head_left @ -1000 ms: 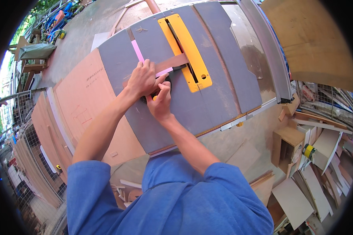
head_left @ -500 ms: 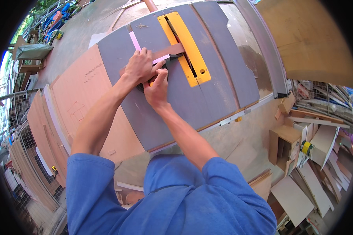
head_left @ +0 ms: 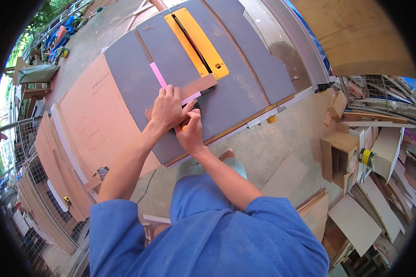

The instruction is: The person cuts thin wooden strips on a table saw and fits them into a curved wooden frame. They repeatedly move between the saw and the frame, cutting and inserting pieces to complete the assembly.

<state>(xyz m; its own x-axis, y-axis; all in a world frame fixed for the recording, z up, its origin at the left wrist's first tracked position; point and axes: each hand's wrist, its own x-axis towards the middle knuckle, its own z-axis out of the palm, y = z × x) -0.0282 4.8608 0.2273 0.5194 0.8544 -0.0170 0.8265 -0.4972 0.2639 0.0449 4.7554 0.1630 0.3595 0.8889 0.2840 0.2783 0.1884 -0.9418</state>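
Wooden strip [head_left: 198, 86], left hand [head_left: 167, 107] and right hand [head_left: 190, 135] have shifted toward the person along the yellow insert [head_left: 189, 37]; the strip's right end now reaches its near edge. The strip lies on the grey bench [head_left: 238, 99], running toward 2 o'clock from the left hand, whose grip bears down over it; closure cannot be told. The right grip is curled on a black-and-yellow item [head_left: 185, 127], mostly hidden. A pink strip [head_left: 158, 75] points to 11 o'clock. Judged step: steadying the wood beside a pink, black-tipped bar [head_left: 191, 98]. Next move calls for even pressure.
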